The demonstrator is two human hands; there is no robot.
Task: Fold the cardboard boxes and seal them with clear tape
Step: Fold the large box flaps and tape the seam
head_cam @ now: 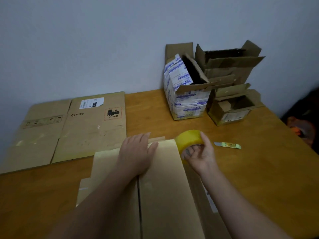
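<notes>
At the near edge of the table [259, 169] stands a cardboard box [165, 195], its two top flaps brought together in a seam [139, 200] that runs straight away from the person, near to far. The left hand [136, 152] lies flat over the far end of that seam, fingers straight and close together, palm bearing down on the flaps. It holds nothing, only presses.

Just to its right, at the box's far right corner, the right hand [200, 156] has its grip closed on a roll of clear tape [189, 138], yellowish in the dim light, with the thumb over the outer rim and the fingers curled into the core. Whether a free end is peeled cannot be told.

The roll sits right of the seam and level with its far end, so the right hand is the one placed to lay tape. By my reckoning the roll must come left onto the seam line and then run the seam's length toward the person, the left hand pinning the flaps. No strip shows on the seam — sealing looks not yet begun.

Near the right hand, on its right, a small cutter [227, 145] lies on the table, blade end toward the roll. Farther back on the left a flattened carton [77, 128] marked PICO is spread flat up to the wall. In the far right corner several opened boxes [186, 100] stand clustered by the wall, flaps up, one wrapped in printed tape.
</notes>
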